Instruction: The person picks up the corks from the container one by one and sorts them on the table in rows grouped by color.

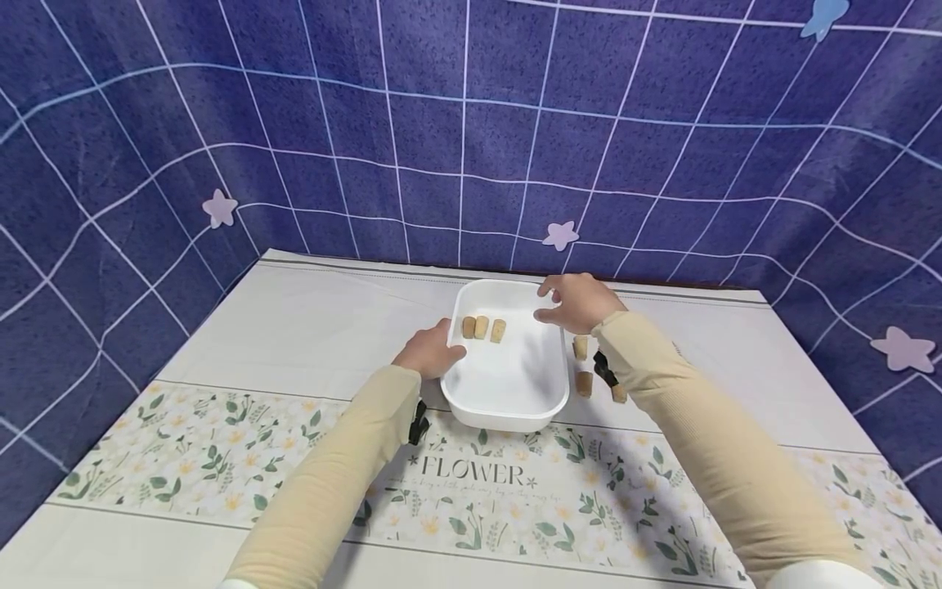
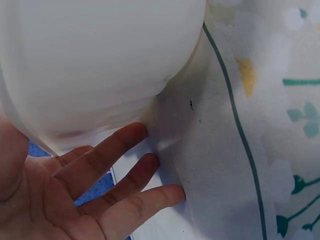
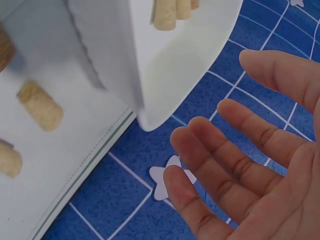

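Note:
A white plastic basin (image 1: 508, 384) stands on the table, with three tapered corks (image 1: 498, 330) inside near its left wall. My left hand (image 1: 430, 352) holds the basin's left rim, thumb over the edge and fingers along the outside. In the left wrist view those fingers (image 2: 107, 155) are spread against or just beside the outer wall; exact contact is hard to tell. Above the basin's far right rim is my right hand (image 1: 581, 303), holding nothing. Its fingers (image 3: 220, 185) are loosely extended in the right wrist view, apart from the basin.
Several corks lie on the table right of the basin, among them a light one (image 1: 580, 348) and a darker one (image 1: 585, 384); another cork (image 1: 619, 394) sits beneath the right forearm. A blue grid-patterned curtain (image 1: 486, 139) rises behind the table. A flower-print cloth (image 1: 294, 458) covers the tabletop.

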{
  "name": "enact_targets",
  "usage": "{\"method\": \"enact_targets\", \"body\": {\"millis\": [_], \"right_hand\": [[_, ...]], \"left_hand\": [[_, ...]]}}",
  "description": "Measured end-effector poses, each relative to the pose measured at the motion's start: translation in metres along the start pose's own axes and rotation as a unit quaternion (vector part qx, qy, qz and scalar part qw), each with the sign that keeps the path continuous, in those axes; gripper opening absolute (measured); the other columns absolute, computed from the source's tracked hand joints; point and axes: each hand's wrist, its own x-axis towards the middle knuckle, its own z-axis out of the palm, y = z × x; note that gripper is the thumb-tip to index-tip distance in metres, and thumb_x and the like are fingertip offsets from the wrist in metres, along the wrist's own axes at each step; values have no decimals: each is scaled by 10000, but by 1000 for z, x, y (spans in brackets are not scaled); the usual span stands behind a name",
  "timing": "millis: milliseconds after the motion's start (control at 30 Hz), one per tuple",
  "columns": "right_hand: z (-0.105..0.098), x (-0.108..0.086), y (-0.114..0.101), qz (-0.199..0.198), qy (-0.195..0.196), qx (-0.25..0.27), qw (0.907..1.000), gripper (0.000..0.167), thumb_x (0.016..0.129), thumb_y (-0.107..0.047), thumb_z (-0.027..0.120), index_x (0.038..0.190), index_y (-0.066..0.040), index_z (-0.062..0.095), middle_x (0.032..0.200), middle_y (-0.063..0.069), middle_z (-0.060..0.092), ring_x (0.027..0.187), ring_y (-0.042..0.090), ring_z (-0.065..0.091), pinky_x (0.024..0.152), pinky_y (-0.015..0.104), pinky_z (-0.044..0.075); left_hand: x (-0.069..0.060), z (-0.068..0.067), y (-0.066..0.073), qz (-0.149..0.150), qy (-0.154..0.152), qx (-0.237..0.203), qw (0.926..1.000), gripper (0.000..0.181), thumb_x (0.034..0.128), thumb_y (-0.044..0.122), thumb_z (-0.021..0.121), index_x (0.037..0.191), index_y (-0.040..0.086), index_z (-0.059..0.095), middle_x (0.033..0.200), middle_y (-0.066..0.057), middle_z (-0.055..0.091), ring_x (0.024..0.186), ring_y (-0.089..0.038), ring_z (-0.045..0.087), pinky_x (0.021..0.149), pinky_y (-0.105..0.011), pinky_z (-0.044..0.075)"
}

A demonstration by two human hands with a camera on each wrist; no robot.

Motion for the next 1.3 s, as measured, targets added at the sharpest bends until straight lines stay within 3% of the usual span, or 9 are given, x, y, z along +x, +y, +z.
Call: {"method": "enact_targets", "body": {"millis": [533, 933, 1300], "right_hand": [[16, 28, -18, 267, -273, 255, 9989, 477, 955, -298, 686, 1349, -35, 629, 1253, 198, 676, 1133, 322, 647, 963, 445, 503], [37, 37, -37, 697, -103, 754, 9947, 441, 963, -298, 689, 1322, -46, 643, 1341, 171, 637, 1193, 318, 605, 1026, 434, 466], [56, 54, -37, 1045, -77, 844, 9909, 474, 945, -305, 707, 1349, -71, 628, 1361, 157, 626, 1178, 307, 610, 1010, 409, 475]], "left_hand": [[-3, 0, -1, -8, 9, 49, 10000, 591, 1025, 233, 528, 1533, -10, 349, 1330, -254, 603, 1050, -326, 652, 916, -426, 528], [-3, -1, 0, -20, -22, 108, 9999, 579, 1029, 242, 525, 1526, -1, 352, 1330, -256, 602, 1090, -340, 637, 973, -460, 495], [-2, -2, 0, 102, 14, 252, 9996, 572, 1035, 244, 529, 1518, -12, 360, 1354, -269, 588, 1149, -361, 624, 993, -472, 487]]}}
